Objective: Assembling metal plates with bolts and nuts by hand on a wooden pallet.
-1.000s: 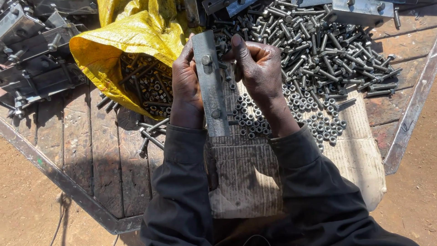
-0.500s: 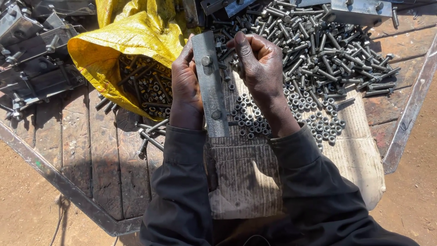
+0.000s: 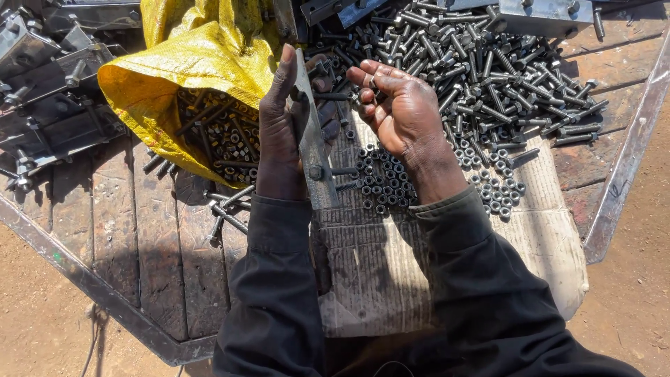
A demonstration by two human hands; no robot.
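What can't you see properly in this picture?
Head view:
- The left hand covers part of the flat grey metal bar.
- Whether the right hand holds a small part: too small to tell.
- The yellow woven sack hides most of its bolts; the top edge cuts it off.

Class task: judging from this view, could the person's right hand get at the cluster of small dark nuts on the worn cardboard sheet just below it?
Probably yes. The right hand hovers open just above the small dark nuts on the worn cardboard sheet, with nothing between. The left hand and its grey metal bar stay off to one side.
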